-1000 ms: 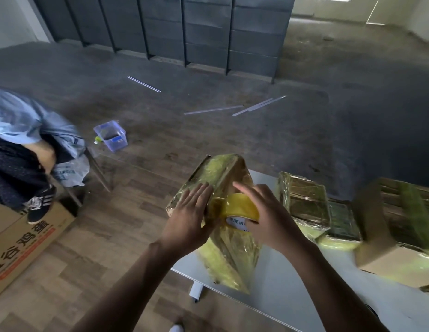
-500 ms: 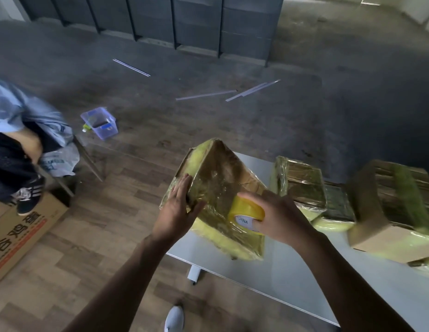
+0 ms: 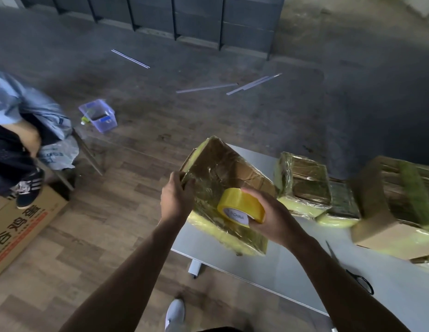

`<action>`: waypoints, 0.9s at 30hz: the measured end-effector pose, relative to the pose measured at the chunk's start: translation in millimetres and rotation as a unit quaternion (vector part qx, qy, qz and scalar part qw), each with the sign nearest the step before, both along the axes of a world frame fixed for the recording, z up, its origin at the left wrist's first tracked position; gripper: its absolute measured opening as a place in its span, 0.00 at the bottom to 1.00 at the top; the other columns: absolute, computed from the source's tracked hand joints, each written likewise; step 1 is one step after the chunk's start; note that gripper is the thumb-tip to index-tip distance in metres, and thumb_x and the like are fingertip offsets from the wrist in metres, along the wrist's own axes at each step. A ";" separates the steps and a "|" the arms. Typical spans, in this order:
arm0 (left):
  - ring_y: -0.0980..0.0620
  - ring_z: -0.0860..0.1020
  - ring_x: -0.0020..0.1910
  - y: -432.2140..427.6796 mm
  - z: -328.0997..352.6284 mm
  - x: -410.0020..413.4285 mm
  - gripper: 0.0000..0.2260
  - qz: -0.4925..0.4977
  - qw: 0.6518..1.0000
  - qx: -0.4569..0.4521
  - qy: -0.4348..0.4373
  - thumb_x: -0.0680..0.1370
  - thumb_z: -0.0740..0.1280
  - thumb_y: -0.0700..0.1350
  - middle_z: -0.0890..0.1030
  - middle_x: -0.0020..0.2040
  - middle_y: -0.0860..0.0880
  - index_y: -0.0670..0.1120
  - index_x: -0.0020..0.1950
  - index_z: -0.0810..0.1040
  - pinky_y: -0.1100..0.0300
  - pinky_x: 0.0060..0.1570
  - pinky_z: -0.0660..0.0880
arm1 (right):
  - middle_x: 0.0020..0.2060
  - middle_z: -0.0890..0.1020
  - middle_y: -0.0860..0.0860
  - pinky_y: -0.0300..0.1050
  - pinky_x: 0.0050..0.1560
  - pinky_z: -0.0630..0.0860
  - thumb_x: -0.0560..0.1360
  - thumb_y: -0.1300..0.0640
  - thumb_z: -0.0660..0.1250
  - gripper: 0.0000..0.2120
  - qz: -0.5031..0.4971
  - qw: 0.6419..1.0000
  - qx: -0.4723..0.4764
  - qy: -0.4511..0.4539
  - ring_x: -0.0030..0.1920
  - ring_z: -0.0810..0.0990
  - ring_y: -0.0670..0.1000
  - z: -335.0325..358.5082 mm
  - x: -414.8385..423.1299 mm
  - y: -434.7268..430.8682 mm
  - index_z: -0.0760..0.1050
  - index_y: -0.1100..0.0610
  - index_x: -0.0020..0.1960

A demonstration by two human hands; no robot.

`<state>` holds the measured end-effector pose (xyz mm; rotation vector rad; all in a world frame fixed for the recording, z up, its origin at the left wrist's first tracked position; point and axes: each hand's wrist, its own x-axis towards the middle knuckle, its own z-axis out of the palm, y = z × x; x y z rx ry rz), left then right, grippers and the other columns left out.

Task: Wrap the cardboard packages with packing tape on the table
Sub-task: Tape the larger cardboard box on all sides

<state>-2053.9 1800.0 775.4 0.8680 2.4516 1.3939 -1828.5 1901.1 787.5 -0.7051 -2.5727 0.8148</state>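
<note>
A cardboard package [image 3: 223, 173] covered in glossy yellowish tape lies tilted on the left corner of the grey table [image 3: 292, 267]. My left hand [image 3: 176, 200] grips the package's left edge. My right hand [image 3: 268, 216] holds a yellow roll of packing tape [image 3: 241, 206] against the package's near face. Two smaller taped packages [image 3: 304, 185] lie to the right, and a larger cardboard box [image 3: 395, 204] with tape bands stands at the far right.
Black-handled scissors [image 3: 352, 271] lie on the table near my right forearm. On the floor at left a person sits on a chair [image 3: 21, 140], beside a printed cardboard box [image 3: 21, 231] and a clear plastic tub [image 3: 98, 115]. My shoe [image 3: 175, 312] is below the table edge.
The package turned from standing on end to lying tilted with a broad face up. My left hand slid to its left edge, and the tape roll moved down to the near face.
</note>
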 end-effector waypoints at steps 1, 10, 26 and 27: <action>0.37 0.78 0.44 0.0 -2.4 -2.9 0.09 0.007 1.000 0.006 0.002 0.78 0.68 0.42 0.82 0.44 0.39 0.37 0.53 0.76 0.51 0.42 0.73 | 0.66 0.74 0.45 0.41 0.58 0.75 0.67 0.59 0.75 0.36 -0.005 0.999 0.025 -0.024 0.63 0.74 0.47 4.3 1.7 3.9 0.65 0.42 0.70; 0.35 0.78 0.49 -13.4 -55.8 -19.9 0.09 0.039 0.992 -0.099 -0.069 0.79 0.64 0.42 0.81 0.48 0.35 0.37 0.54 0.76 0.52 0.44 0.70 | 0.68 0.71 0.46 0.45 0.52 0.76 0.69 0.58 0.70 0.37 -0.022 0.977 0.094 -0.188 0.59 0.77 0.54 8.1 27.0 10.9 0.62 0.36 0.72; 0.38 0.76 0.46 -9.3 -103.3 4.7 0.09 -0.170 0.967 -0.145 0.120 0.72 0.73 0.41 0.78 0.48 0.40 0.41 0.51 0.80 0.47 0.47 0.73 | 0.57 0.75 0.41 0.25 0.48 0.68 0.67 0.53 0.70 0.27 -0.114 0.986 -0.106 -0.054 0.53 0.75 0.45 -15.1 28.3 5.6 0.68 0.37 0.63; 0.38 0.76 0.47 -8.7 -102.0 5.1 0.10 -0.166 0.968 -0.145 0.118 0.73 0.72 0.41 0.78 0.49 0.40 0.40 0.52 0.80 0.47 0.48 0.72 | 0.57 0.77 0.42 0.31 0.51 0.71 0.66 0.45 0.68 0.26 -0.114 0.988 -0.077 -0.067 0.53 0.76 0.46 -8.6 33.5 8.0 0.70 0.38 0.63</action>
